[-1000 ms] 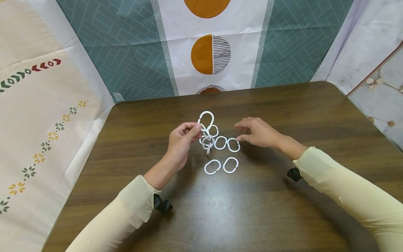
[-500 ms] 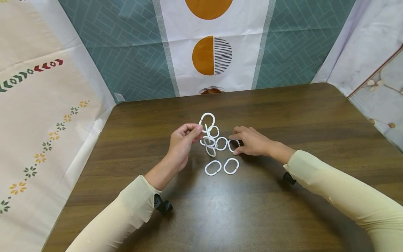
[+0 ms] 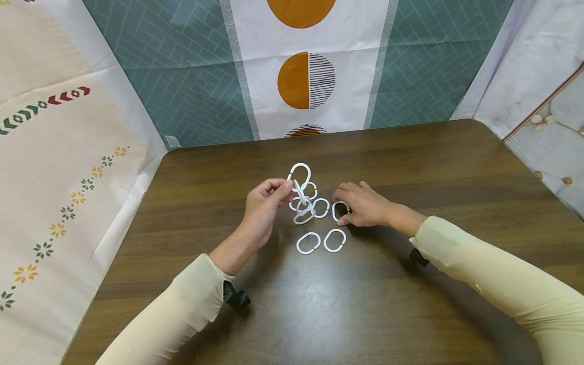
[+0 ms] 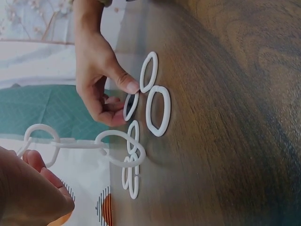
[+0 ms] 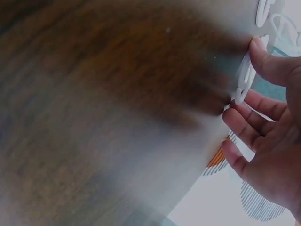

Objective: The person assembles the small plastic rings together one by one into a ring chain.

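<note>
The left hand [image 3: 265, 207] pinches a white chain [image 4: 79, 143] above the worktop [image 3: 388, 304]. To the chain's right, the right hand [image 3: 364, 206] grips a loose ring [image 3: 333, 211] lengthwise between thumb and fingers.

White are the linked rings [image 4: 77, 143] at the left hand [image 3: 269, 203] and the rings on the table [image 4: 168, 108] near that grip. Beneath it, the tabletop [image 3: 388, 294] is brown, wood-grained. Beyond the grip, a teal cloth [image 3: 191, 76] with pale herringbone lines flanks a white panel [image 3: 305, 81] of orange circles (one half black-striped).
</note>
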The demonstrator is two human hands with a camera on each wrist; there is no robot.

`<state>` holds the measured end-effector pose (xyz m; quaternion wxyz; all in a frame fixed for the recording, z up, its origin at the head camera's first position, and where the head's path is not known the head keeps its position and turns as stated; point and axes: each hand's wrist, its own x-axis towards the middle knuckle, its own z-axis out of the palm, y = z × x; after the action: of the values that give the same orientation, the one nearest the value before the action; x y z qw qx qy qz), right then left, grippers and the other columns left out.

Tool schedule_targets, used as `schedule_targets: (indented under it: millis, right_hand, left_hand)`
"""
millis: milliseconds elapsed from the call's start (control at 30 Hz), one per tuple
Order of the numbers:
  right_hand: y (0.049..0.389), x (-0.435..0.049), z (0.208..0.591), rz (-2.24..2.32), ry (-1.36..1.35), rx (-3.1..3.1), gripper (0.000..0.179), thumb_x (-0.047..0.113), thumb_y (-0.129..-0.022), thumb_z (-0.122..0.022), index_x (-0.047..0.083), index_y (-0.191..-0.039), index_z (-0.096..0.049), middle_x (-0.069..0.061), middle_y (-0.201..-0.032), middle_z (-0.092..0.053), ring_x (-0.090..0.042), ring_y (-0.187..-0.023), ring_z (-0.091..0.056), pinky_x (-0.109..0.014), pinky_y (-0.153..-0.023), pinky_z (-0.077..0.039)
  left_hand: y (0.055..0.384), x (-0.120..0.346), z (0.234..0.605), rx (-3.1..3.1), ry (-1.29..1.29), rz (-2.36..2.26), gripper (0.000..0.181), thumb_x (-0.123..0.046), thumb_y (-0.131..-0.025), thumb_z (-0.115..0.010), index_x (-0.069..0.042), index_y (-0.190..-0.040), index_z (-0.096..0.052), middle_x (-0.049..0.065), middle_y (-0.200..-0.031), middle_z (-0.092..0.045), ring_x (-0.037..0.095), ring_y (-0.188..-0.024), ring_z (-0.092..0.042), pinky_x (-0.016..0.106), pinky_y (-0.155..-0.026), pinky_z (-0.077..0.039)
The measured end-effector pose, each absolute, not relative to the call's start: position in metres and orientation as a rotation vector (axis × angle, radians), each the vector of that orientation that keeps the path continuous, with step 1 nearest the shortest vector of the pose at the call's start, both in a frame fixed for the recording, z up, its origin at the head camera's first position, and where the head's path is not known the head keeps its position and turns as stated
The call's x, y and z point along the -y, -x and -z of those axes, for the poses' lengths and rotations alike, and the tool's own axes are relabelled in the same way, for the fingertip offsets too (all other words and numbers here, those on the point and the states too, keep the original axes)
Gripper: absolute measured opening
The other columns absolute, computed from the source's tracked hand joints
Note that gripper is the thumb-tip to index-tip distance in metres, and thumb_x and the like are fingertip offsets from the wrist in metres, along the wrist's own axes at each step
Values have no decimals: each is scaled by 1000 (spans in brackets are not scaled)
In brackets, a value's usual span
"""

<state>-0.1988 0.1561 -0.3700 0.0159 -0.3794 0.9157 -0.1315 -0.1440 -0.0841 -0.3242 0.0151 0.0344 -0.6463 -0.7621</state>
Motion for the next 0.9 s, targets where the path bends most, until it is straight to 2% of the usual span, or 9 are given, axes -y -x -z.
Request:
schedule_targets:
  millis: [167, 333, 567, 700, 900]
  right_hand:
    - [198, -156, 369, 241, 1294, -2875, 44, 36, -78, -77, 7, -109, -64, -5, -101, -57, -24, -99, -54, -45, -86, -30]
    - [202, -158, 364, 206, 1393, -2903, 42, 40, -77, -73, 8, -103, -67, -4, -95, -59, -24, -94, -55, -47, -89, -29]
    - [207, -161, 347, 530, 1358, -2975, 42, 37, -76, -74, 8, -106, -67, -3, -94, -63, -18, -84, -53, -47, -86, -29]
    - [207, -160, 335, 679, 1373, -3009, 41, 35, -76, -76, 9, -105, -66, 1, -88, -60, -17, -77, -52, -44, -84, -29]
    - [208, -158, 324, 939, 1374, -3027, 39, 29, -74, -79, 9, -104, -64, 2, -90, -60, -19, -85, -54, -42, -84, -29]
  left_hand:
    - [144, 85, 324, 2020, -110, 2368, 10, -8, -90, -66, -1, -97, -64, 0, -78, -65, 10, -69, -61, 22, -70, -46]
    - [144, 85, 324, 2019, -109, 2364, 11, -8, -91, -66, 0, -98, -64, 0, -79, -65, 13, -71, -62, 24, -71, -47]
    - [143, 86, 325, 2039, -110, 2363, 12, -9, -91, -66, 0, -98, -64, 3, -81, -66, 13, -71, -63, 23, -71, -47]
    - [143, 86, 326, 2049, -84, 2363, 10, -8, -92, -65, -1, -98, -63, -1, -78, -65, 12, -71, -62, 23, -70, -45]
    - [143, 86, 327, 2064, -54, 2358, 9, -8, -91, -65, -1, -98, -63, 0, -79, -64, 12, -71, -61, 23, -69, -45]
